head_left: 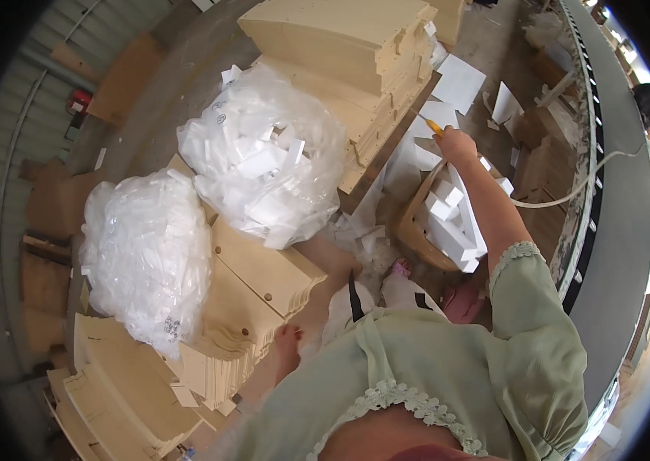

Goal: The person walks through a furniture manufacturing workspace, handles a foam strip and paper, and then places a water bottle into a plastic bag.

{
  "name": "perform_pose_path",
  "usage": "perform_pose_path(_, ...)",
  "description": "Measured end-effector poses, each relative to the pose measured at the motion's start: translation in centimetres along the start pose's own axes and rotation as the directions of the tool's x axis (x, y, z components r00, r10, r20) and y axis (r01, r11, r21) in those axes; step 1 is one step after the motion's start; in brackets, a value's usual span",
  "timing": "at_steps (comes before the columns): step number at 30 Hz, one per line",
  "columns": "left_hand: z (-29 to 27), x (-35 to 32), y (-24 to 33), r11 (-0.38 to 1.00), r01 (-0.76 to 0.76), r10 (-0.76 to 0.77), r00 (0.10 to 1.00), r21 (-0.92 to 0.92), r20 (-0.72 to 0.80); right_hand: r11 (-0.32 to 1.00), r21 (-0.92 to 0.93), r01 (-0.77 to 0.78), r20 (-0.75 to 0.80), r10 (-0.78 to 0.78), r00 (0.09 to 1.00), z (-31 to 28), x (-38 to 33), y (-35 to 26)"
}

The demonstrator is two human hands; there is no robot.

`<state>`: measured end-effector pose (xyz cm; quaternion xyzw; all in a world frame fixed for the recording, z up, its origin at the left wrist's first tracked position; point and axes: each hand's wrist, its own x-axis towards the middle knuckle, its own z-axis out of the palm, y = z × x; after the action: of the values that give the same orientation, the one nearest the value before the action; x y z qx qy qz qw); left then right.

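My right hand (457,146) reaches far forward, closed around the orange-yellow handle of a slim tool (433,126) with a thin pointed tip. I cannot make out its exact kind. The tip points toward a tall stack of plywood panels (340,84) and stays close to its right edge. Below my right forearm stands a brown cardboard box (415,223) full of white foam blocks (448,207). My left hand (288,347) hangs low beside another stack of plywood panels (252,296), its short visible fingers slightly apart and nothing seen in them.
Two big clear plastic bags of white foam pieces, one (263,154) further off and one (148,253) nearer, lie on the panels. White sheets (459,83) litter the floor at the upper right. A grey conveyor belt (625,215) runs along the right. A pale hose (563,201) curves beside it.
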<state>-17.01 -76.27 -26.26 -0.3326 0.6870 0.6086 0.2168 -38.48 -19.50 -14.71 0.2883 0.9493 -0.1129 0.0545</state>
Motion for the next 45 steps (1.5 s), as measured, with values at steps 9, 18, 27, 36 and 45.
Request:
perform_pose_path(9,16.4,0.8,10.3,0.617,-0.578,0.328,0.806,0.534,0.493,0.916,-0.084,0.392,0.268,-0.358,0.895,0.4,8.9,0.9)
perform_pose_path(18,23.0,16.5,17.8,0.549,-0.565,0.401,0.824,0.616,0.4,0.999,-0.011,-0.045,-0.198,0.042,0.979,-13.7,19.6,5.1)
perform_pose_path(27,31.8,25.7,26.3,0.589,-0.543,0.316,0.836,0.599,0.448,0.991,-0.046,-0.124,-0.124,0.117,0.985,-15.5,26.6,8.0)
perform_pose_path(36,32.5,29.7,28.6,0.439,-0.545,0.078,0.815,0.715,0.574,0.971,0.064,-0.229,0.547,0.158,0.822,-7.1,23.6,12.3)
perform_pose_path(45,34.0,34.1,34.3,0.281,-0.643,0.102,0.758,0.713,0.644,0.969,0.094,-0.229,0.762,0.078,0.643,0.9,19.2,11.7)
